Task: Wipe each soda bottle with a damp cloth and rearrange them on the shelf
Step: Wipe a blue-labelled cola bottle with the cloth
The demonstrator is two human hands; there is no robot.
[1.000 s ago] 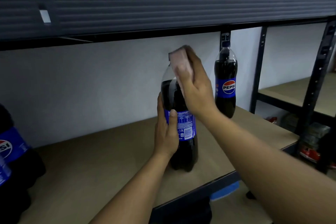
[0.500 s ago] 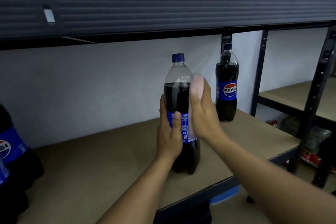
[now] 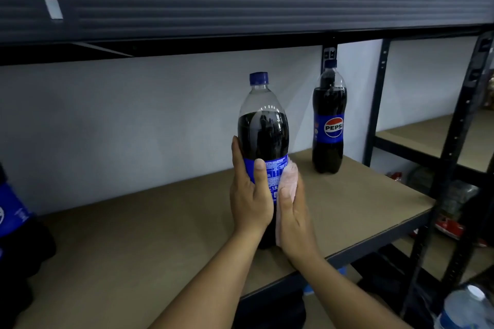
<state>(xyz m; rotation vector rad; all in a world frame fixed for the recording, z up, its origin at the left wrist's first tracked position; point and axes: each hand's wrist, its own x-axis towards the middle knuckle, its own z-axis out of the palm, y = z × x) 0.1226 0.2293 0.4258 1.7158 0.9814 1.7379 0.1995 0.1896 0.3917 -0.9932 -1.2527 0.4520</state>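
Note:
A dark soda bottle (image 3: 263, 125) with a blue cap and blue label stands upright on the brown shelf board (image 3: 160, 224). My left hand (image 3: 250, 195) grips its label band from the left, thumb across the front. On the bottle's right side, my right hand (image 3: 292, 211) presses a pale pink cloth (image 3: 287, 177) flat against the lower body. A second Pepsi bottle (image 3: 329, 117) stands upright farther back to the right, apart from both hands.
More blue-labelled bottles (image 3: 13, 222) sit at the shelf's left edge. A dark upper shelf beam (image 3: 240, 8) runs overhead. Black uprights (image 3: 454, 141) and another shelf unit stand to the right. A clear water bottle (image 3: 465, 307) shows at bottom right.
My right hand has slid the cloth from the bottle's neck and cap down its right side to the label and lower body. My left hand kept its grip.

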